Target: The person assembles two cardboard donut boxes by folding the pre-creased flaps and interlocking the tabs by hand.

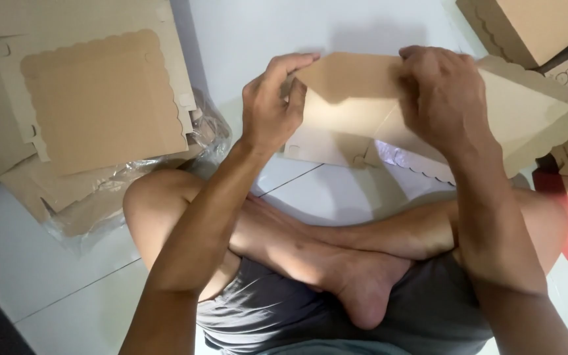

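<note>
Two hands folding one cardboard box blank over white floor tiles.
Left hand (272, 105) pinches the cardboard box blank's (389, 112) left flap; right hand (438, 98) presses its top edge; flat blank stack (100, 98) lies left.

1. The cardboard box blank (389, 112) is plain brown card, partly folded, with a pale inner face showing low on its left part.
2. It stands half raised off the white tiled floor (336, 26), in front of the person's crossed legs, toward the far right of the tiles in view.
3. One panel is folded up into a peaked flap at the top middle, casting shade on the panel below it.
4. A long side flap with a scalloped edge reaches out to the right, tilted downward.
5. Small locking tabs and slots show along its lower left edge, close to the floor.
</note>
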